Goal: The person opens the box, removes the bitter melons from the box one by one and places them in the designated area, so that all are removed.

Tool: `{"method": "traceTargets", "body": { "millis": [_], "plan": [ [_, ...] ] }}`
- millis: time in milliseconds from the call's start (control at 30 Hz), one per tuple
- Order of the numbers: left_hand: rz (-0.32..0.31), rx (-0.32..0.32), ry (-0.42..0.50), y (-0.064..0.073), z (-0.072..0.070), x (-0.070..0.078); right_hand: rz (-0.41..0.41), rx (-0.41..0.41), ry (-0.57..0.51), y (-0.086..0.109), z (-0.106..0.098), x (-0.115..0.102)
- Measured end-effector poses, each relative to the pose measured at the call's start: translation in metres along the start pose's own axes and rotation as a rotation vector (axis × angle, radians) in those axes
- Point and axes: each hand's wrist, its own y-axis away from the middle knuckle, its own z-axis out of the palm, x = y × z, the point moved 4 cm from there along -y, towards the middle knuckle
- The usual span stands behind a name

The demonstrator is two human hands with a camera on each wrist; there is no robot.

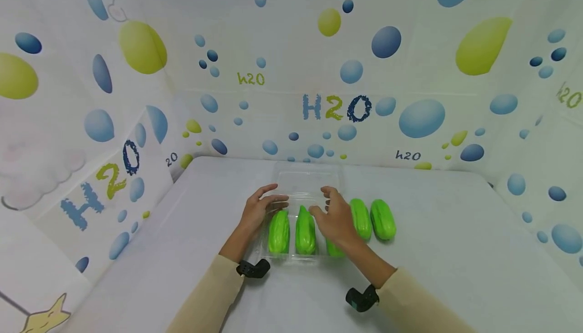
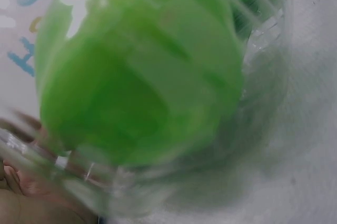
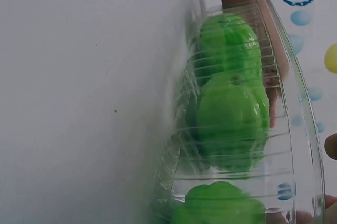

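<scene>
A clear plastic box [image 1: 292,257] holds three shiny, bright green oblong vegetables in a row: one at the left [image 1: 279,233], one in the middle [image 1: 305,233] and one at the right [image 1: 334,249], partly hidden by my right arm. My left hand [image 1: 256,210] is at the box's left side, its bent fingers reaching over the far end of the left vegetable. Above the right vegetable is my right hand [image 1: 336,216], thumb and index finger apart. Through the box's ribbed wall [image 3: 287,145], the right wrist view shows the green vegetables [image 3: 230,119].
Two more green vegetables, a nearer one [image 1: 361,218] and a farther one [image 1: 383,219], lie on the white table [image 1: 437,237] right of the box. The box's clear lid [image 1: 307,177] lies open behind it. A patterned curtain [image 1: 291,34] backs the table.
</scene>
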Motion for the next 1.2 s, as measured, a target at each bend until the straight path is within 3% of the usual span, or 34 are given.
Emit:
{"method": "traceTargets", "body": {
  "millis": [267, 667, 1200],
  "plan": [
    [0.000, 0.004, 0.007, 0.001, 0.000, 0.002, 0.018, -0.055, -0.005, 0.006, 0.008, -0.001],
    [0.003, 0.009, -0.013, 0.000, 0.000, 0.000, -0.001, -0.114, 0.093, 0.009, 0.017, -0.006],
    [-0.004, -0.005, -0.006, 0.000, -0.001, 0.001, 0.050, -0.142, 0.194, 0.011, 0.029, -0.007]
  ]
}}
